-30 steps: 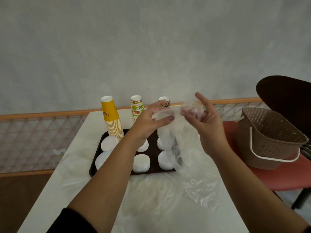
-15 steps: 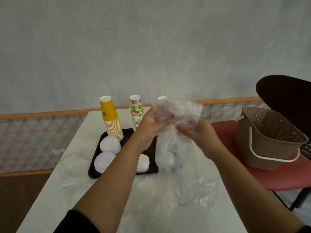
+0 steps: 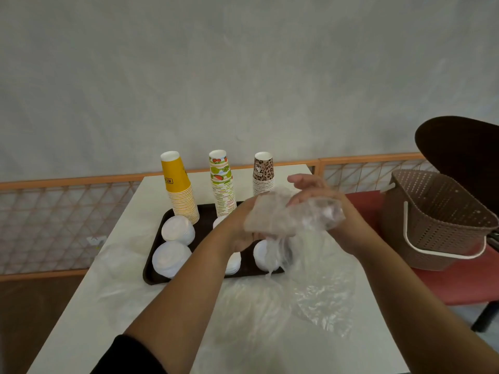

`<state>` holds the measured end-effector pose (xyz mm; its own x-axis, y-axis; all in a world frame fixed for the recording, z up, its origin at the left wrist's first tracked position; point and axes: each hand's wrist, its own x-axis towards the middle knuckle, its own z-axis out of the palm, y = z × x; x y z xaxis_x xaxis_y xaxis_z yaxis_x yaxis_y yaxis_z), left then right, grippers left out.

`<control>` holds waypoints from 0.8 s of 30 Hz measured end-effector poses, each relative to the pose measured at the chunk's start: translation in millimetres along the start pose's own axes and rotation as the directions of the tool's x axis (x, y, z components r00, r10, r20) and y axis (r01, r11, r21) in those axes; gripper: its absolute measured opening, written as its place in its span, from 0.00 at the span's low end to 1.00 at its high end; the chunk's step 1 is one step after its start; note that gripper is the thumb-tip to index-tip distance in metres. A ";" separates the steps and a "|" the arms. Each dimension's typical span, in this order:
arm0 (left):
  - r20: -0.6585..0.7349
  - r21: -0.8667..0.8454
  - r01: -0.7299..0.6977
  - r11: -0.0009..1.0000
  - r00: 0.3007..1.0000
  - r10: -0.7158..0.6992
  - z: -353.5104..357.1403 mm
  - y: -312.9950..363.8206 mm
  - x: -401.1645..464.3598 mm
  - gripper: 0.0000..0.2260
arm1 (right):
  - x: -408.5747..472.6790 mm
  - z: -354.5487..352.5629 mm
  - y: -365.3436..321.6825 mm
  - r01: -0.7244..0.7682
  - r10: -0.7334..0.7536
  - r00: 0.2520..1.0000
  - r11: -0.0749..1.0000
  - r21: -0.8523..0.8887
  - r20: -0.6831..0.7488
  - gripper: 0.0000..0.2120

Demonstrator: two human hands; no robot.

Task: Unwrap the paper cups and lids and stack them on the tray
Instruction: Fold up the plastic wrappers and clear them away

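Near done: three cup stacks (image 3: 180, 188) and lids (image 3: 178, 230) stood on tray (image 3: 154, 273) beyond the fingers; both hands (image 3: 316, 201) (image 3: 243, 230) bunched empty wrap (image 3: 283, 214), fingers loosely curled.

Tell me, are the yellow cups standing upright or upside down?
Upside down: the yellow cups stack on the tray, narrow closed bases up, wide rims down.
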<state>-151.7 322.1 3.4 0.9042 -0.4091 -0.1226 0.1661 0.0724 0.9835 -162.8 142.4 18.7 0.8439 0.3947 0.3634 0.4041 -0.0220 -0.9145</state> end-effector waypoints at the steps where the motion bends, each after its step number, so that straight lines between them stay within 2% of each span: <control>1: -0.018 -0.054 -0.014 0.998 1.000 0.013 -0.9 2.0 1.5 0.10 | -0.5 -1.9 0.2 -0.043 0.044 0.999 0.998 -0.044 0.027 0.11; 2: -0.028 -0.113 -0.029 0.993 0.999 0.026 -1.2 4.6 2.4 0.09 | -1.6 -4.1 3.0 -0.055 0.061 0.997 0.993 -0.105 0.056 0.09; 4: -0.051 -0.142 -0.058 0.988 0.997 0.051 -1.7 8.3 1.9 0.10 | -6.1 -6.3 9.5 0.031 -0.001 0.993 0.965 -0.261 0.116 0.04; 7: 0.006 -0.166 -0.073 0.983 0.997 0.075 -4.5 11.0 -1.9 0.10 | -13.1 -10.3 15.7 0.011 0.026 0.992 0.958 -0.288 0.125 0.07; 8: 0.061 -0.237 -0.067 0.969 0.995 0.083 -7.5 10.5 -2.4 0.13 | -11.8 -9.3 13.8 0.001 0.025 0.995 0.963 -0.270 0.093 0.08; 10: 0.171 -0.359 -0.032 0.933 0.980 0.099 -12.1 11.2 -4.5 0.27 | -10.6 -7.3 15.4 0.004 0.007 0.999 0.947 -0.321 0.034 0.16; 12: 0.149 -0.250 -0.055 0.967 0.984 0.095 -10.3 9.7 -3.2 0.39 | -7.9 -5.1 15.0 -0.011 0.019 1.000 0.931 -0.366 0.018 0.22; 14: 0.024 0.029 -0.108 0.994 0.994 0.107 -2.1 9.6 -2.1 0.38 | -9.4 -5.8 13.8 -0.025 0.050 0.997 0.935 -0.353 0.061 0.24; 16: -0.076 0.141 -0.158 0.977 0.983 0.170 1.1 9.4 0.6 0.33 | -13.1 -9.2 9.7 -0.059 0.098 0.985 0.964 -0.258 0.139 0.23; 18: -0.127 0.148 -0.216 0.965 0.964 0.235 -0.7 10.3 0.4 0.28 | -15.8 -12.8 8.5 -0.136 0.136 0.989 0.991 -0.003 0.057 0.19; 20: -0.151 0.210 -0.267 0.941 0.942 0.300 -3.5 12.2 -1.9 0.26 | -16.1 -14.9 6.7 -0.193 0.239 0.964 0.932 0.305 -0.120 0.16; 21: -0.143 0.239 -0.287 0.928 0.935 0.326 -3.5 12.8 -3.0 0.26 | -15.0 -16.7 8.3 -0.217 0.290 0.942 0.910 0.354 -0.168 0.16; 22: -0.127 0.261 -0.300 0.918 0.932 0.340 -1.8 13.8 -4.1 0.26 | -15.0 -17.7 8.3 -0.256 0.314 0.936 0.916 0.309 -0.156 0.20; 24: -0.106 0.280 -0.305 0.910 0.932 0.345 2.1 13.5 -3.8 0.26 | -17.0 -15.3 7.1 -0.321 0.325 0.946 0.936 0.145 -0.002 0.27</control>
<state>-153.7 322.7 17.4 0.9423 -0.2598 0.2113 -0.2350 -0.0635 0.9699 -168.9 121.5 8.8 0.9302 0.3640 0.0468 0.0556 -0.0138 -0.9984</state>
